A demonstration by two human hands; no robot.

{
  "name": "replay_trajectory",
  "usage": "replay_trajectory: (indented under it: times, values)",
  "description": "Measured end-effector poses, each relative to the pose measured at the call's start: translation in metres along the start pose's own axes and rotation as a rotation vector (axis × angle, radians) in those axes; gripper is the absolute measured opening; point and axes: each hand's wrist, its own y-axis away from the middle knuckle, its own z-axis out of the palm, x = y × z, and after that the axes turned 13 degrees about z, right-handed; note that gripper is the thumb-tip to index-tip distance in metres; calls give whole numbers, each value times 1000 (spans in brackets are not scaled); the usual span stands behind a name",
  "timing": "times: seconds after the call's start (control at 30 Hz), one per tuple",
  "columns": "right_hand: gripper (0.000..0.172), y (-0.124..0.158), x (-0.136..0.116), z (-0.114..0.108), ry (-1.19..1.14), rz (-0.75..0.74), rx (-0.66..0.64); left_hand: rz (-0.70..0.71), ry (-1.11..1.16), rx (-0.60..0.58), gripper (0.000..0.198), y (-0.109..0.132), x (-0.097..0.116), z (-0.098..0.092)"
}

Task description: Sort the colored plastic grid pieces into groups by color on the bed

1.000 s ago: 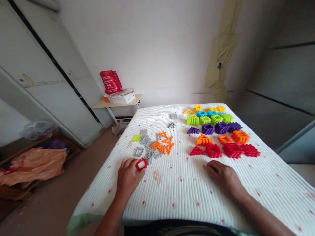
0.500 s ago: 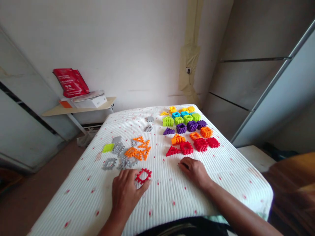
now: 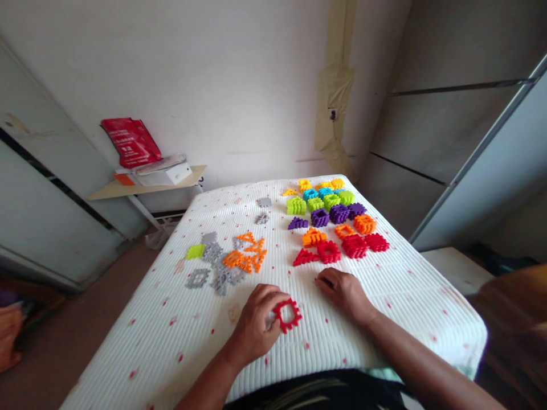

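My left hand (image 3: 258, 322) grips the left side of a red toothed square frame piece (image 3: 296, 313) between thumb and fingers, low over the quilted cover. To its right, my right hand (image 3: 345, 293) rests on the cover with fingers curled in; nothing shows in it. Just beyond the right hand are a stack of red triangles (image 3: 305, 257), a stack of red frame pieces (image 3: 329, 251) and further red stacks (image 3: 354, 246). Left of centre lies a loose group of orange triangles (image 3: 258, 257) mixed with grey pieces (image 3: 212, 253).
Behind the red stacks are rows of orange (image 3: 314, 237), purple (image 3: 319, 217), green (image 3: 315, 205), blue (image 3: 310, 195) and yellow pieces (image 3: 305, 185). A green square (image 3: 195, 251) lies at left. A side shelf (image 3: 106, 191) holds a box and red bag (image 3: 130, 142). Cabinet doors (image 3: 410, 136) stand at right.
My left hand has moved right with the red frame piece, away from the grey pieces and closer to my right hand. The right hand stays put; the view has shifted slightly.
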Motion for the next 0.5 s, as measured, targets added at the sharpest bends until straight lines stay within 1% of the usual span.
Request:
replay_trajectory:
  times: [0.03, 0.07, 0.13, 0.2, 0.23, 0.37, 0.43, 0.5]
  values:
    - [27, 0, 0, 0, 2, -1, 2, 30, 11, -47, 64, -1, -1, -2]
    - [27, 0, -1, -1, 5, -2, 3, 47, 11, -91, 73, -2, -2, -4]
    - [27, 0, -1, -1, 10, -2, 3, 61, -3, -167, 79, -5, -4, -6]
    - [27, 0, -1, 0, 16, -3, 5, 60, -16, -212, 74, -7, -5, -5]
    - [26, 0, 0, 0, 18, -4, 7, 50, -20, -214, 70, -8, -6, -4]
    - [27, 0, 1, 2, 21, -17, 23, -12, 2, -129, 49, -10, -6, -1]
    - [28, 0, 2, 3, 18, -24, 28, -20, 11, -83, 38, -12, -5, 2]
    - [28, 0, 2, 3, 13, -27, 33, -25, -9, -61, 32, -14, -5, 4]
